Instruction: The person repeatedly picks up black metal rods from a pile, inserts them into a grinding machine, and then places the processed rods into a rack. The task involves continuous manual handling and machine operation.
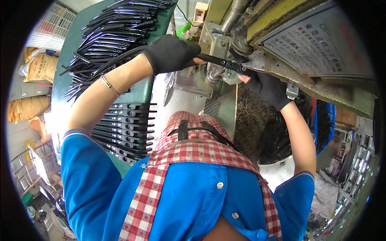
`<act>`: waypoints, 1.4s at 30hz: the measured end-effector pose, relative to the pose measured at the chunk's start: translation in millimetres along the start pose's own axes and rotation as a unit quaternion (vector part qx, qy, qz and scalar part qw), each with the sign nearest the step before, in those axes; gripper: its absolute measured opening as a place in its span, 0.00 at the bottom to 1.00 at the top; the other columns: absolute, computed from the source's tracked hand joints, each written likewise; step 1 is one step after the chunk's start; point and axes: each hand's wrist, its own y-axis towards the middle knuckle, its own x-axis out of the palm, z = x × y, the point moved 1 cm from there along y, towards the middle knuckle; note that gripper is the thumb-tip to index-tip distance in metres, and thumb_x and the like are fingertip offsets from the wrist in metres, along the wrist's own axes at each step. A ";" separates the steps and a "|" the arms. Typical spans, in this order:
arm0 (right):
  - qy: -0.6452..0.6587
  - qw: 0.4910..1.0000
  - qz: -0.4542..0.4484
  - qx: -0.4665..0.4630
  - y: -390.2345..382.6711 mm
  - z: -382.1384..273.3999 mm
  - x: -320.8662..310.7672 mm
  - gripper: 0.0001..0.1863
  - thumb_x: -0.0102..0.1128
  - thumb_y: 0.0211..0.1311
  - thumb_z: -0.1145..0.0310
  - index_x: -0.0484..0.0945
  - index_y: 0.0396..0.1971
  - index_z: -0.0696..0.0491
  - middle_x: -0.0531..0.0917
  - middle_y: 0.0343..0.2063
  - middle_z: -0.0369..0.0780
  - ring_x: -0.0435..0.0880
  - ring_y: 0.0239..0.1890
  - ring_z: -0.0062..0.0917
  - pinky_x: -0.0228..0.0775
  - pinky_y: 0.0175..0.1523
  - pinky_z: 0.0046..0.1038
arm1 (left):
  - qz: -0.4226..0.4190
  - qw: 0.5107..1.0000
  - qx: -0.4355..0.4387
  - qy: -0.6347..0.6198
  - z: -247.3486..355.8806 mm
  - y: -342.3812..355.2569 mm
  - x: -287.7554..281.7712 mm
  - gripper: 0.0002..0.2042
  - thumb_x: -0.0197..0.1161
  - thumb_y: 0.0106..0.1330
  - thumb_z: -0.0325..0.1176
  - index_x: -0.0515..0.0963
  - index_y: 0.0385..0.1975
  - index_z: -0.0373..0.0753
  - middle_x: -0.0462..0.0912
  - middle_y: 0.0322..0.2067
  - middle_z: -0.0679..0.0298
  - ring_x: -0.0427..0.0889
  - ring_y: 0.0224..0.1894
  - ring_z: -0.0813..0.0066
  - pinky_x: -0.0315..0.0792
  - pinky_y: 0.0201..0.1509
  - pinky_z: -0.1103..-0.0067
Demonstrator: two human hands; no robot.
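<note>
My left hand (172, 53), in a black glove, is closed on a long black metal part (213, 59) with a narrow bar and a wider jointed end. My right hand (268, 89), also gloved, grips that wider end, its bare fingertips showing beneath it. The part lies across the front of a grimy green-yellow machine (253, 28), at its metal tooling (220, 44); whether it touches the tooling I cannot tell. Left of me, a heap of similar black bent parts (114, 42) and a neat row of others (122, 126) rest on a green tabletop (72, 52).
A blue basket (327, 124) and dark parts (273, 136) are at the right, beside a speckled brown board (249, 120). A small switch box (200, 12) is at the back. Sacks (38, 66) and a white crate (52, 26) stand beyond the table.
</note>
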 end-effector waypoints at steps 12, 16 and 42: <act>-0.019 0.996 -0.055 0.072 6.3 15.4 9.9 0.24 0.59 0.58 0.48 0.77 0.41 0.54 0.80 0.30 0.45 0.79 0.34 0.41 0.69 0.43 0.35 | -0.150 0.987 0.000 -0.060 -13.3 17.3 -0.1 0.21 0.49 0.68 0.53 0.75 0.34 0.39 0.76 0.16 0.54 0.80 0.24 0.52 0.71 0.30 0.63; -0.091 0.991 -0.024 0.096 -1.2 9.3 15.0 0.26 0.59 0.57 0.45 0.77 0.42 0.53 0.81 0.30 0.47 0.80 0.35 0.42 0.70 0.43 0.37 | -0.052 0.998 0.027 0.033 -6.7 14.6 5.6 0.17 0.53 0.66 0.52 0.74 0.36 0.43 0.79 0.21 0.56 0.81 0.26 0.54 0.73 0.31 0.63; -0.229 0.949 0.118 0.182 -10.5 7.0 68.3 0.25 0.61 0.55 0.48 0.70 0.45 0.50 0.81 0.32 0.50 0.80 0.35 0.50 0.70 0.38 0.46 | 0.023 0.995 -0.064 0.070 5.3 18.5 41.6 0.06 0.57 0.59 0.39 0.76 0.33 0.47 0.82 0.25 0.61 0.83 0.28 0.59 0.75 0.30 0.65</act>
